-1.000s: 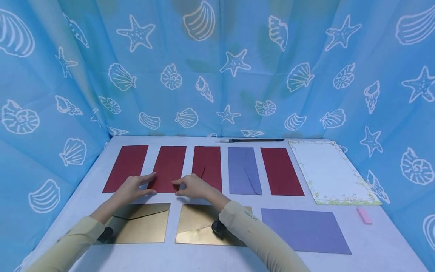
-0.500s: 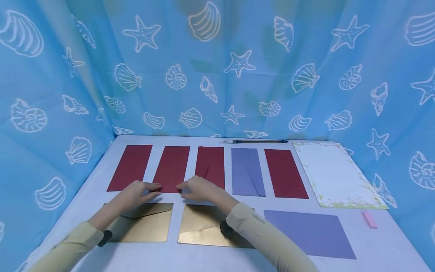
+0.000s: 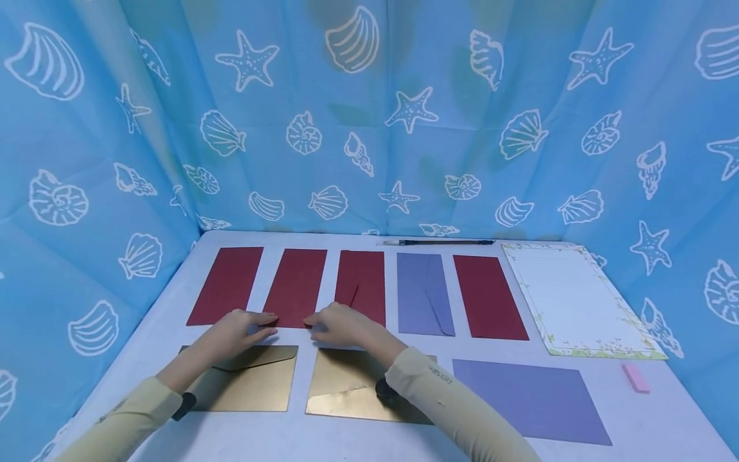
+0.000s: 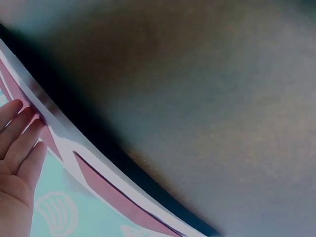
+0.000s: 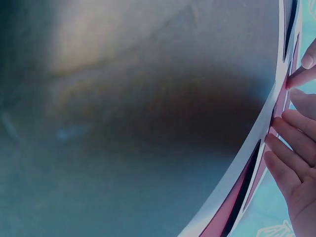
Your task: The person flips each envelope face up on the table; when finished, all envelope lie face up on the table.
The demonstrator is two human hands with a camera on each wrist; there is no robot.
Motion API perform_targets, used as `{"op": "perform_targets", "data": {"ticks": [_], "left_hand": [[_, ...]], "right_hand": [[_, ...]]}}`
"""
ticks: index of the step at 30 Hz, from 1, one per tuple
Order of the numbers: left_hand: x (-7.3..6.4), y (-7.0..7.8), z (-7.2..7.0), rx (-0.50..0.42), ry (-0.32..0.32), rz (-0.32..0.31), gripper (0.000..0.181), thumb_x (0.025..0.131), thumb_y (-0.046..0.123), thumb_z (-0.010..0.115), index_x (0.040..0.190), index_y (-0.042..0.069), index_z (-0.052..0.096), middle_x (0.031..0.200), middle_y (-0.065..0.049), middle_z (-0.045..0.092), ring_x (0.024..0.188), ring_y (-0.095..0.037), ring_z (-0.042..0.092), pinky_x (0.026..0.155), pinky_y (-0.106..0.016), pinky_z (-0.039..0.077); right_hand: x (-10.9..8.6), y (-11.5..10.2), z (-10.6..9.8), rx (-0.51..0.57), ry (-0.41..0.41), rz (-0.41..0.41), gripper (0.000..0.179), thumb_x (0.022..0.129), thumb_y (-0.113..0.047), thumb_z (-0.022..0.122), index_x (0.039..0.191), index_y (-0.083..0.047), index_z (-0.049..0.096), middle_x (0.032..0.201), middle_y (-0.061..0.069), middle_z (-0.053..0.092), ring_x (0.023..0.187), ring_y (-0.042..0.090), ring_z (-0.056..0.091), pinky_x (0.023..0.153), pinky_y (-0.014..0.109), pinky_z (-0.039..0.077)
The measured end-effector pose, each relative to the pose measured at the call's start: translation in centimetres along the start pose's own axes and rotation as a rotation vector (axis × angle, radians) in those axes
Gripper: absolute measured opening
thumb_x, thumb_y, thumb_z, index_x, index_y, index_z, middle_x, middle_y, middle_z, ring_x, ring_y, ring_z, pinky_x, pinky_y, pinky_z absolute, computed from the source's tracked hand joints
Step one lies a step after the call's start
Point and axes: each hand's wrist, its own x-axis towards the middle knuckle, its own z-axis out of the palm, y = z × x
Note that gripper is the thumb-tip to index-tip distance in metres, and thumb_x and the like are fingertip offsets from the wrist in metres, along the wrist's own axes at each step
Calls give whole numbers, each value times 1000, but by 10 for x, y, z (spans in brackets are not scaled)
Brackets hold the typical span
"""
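Observation:
Side by side at the back lie several dark red envelopes and one purple one. At the second red envelope point(image 3: 297, 289) from the left, my left hand point(image 3: 233, 333) touches the near left corner with fingers fairly straight. My right hand point(image 3: 340, 324) has its fingertips at the near right corner of that envelope, and it partly covers the third red envelope point(image 3: 364, 276), which shows a flap edge. Below my forearms lie two gold envelopes, the left one point(image 3: 260, 388) and the right one point(image 3: 335, 382). In the wrist views, blurred gold surface fills most of the picture.
The leftmost red envelope point(image 3: 228, 282), the upright purple envelope point(image 3: 424, 295) and another red envelope point(image 3: 491, 298) complete the back row. A brush point(image 3: 444, 242) lies behind them. To the right are bordered paper point(image 3: 577, 295), a pink eraser point(image 3: 635, 377) and a wide purple envelope point(image 3: 537, 401).
Both hands have come down to the near corners of the second red envelope, and the left fingers have drawn closer together. The head view has turned slightly left. The envelopes have not visibly moved.

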Motion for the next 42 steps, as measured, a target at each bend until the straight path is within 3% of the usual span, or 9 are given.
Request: {"op": "perform_targets", "data": {"ticks": [4, 8, 13, 17, 22, 28, 30, 36, 42], "left_hand": [[-2, -2, -1, 6, 6, 18, 44, 86, 29, 74, 123, 4, 66, 115, -14, 68, 106, -31, 65, 83, -39, 54], [-7, -5, -2, 1, 50, 37, 48, 84, 25, 77, 125, 4, 65, 116, -15, 67, 107, -31, 64, 82, -39, 55], [-16, -14, -7, -2, 108, 19, 55, 81, 22, 80, 129, 3, 61, 122, -17, 64, 113, -36, 60, 81, -41, 54], [-25, -25, -15, -4, 134, -4, 58, 79, 18, 81, 130, 0, 59, 125, -20, 61, 114, -39, 58, 81, -45, 53], [-35, -37, -23, 2, 151, -16, 62, 77, 16, 82, 131, -3, 57, 127, -23, 59, 115, -42, 57, 82, -46, 53], [-45, -47, -32, -10, 185, -62, 63, 77, 16, 82, 131, -5, 56, 126, -27, 58, 113, -46, 56, 79, -48, 54], [-47, -49, -35, -5, 195, -76, 64, 76, 17, 83, 130, -6, 56, 125, -28, 58, 111, -47, 56, 78, -49, 54], [-52, -62, -38, -35, 197, -134, 69, 76, 22, 83, 132, -8, 53, 127, -31, 55, 112, -50, 54, 77, -50, 54], [-53, -79, -38, -51, 168, -223, 75, 77, 31, 82, 134, -7, 51, 128, -34, 52, 96, -42, 56, 53, -28, 52]], "right_hand": [[0, 1, 0, 14, -6, -2, 38, 94, -18, 64, 131, -8, 61, 81, 1, 69, 43, 4, 32, 56, 13, 40], [1, 1, -1, 15, 1, -27, 39, 95, -19, 63, 132, -7, 60, 97, 3, 72, 48, 2, 37, 61, 12, 41], [4, -1, 0, 29, 38, -59, 41, 95, -20, 63, 133, -7, 59, 127, 3, 63, 88, 0, 62, 81, 11, 44], [7, -7, 0, 57, 72, -69, 42, 94, -20, 64, 134, -8, 58, 128, 2, 62, 111, 6, 60, 84, 11, 44], [12, -11, 1, 88, 118, -75, 41, 94, -17, 65, 133, -6, 58, 120, 2, 67, 84, 1, 62, 67, 10, 43], [18, -18, 1, 214, 189, -52, 45, 94, -19, 65, 136, -6, 56, 111, 5, 71, 56, 1, 41, 56, 13, 38], [21, -20, 1, 257, 202, -40, 47, 94, -21, 65, 137, -6, 54, 96, 6, 72, 50, 1, 34, 53, 13, 35], [33, -28, 2, 324, 225, -9, 51, 94, -26, 64, 141, -10, 51, 65, -3, 54, 39, 7, 20, 47, 17, 31], [46, -39, 4, 349, 261, 3, 51, 94, -27, 65, 141, -12, 51, 45, -3, 36, 39, 8, 22, 45, 16, 30]]}}
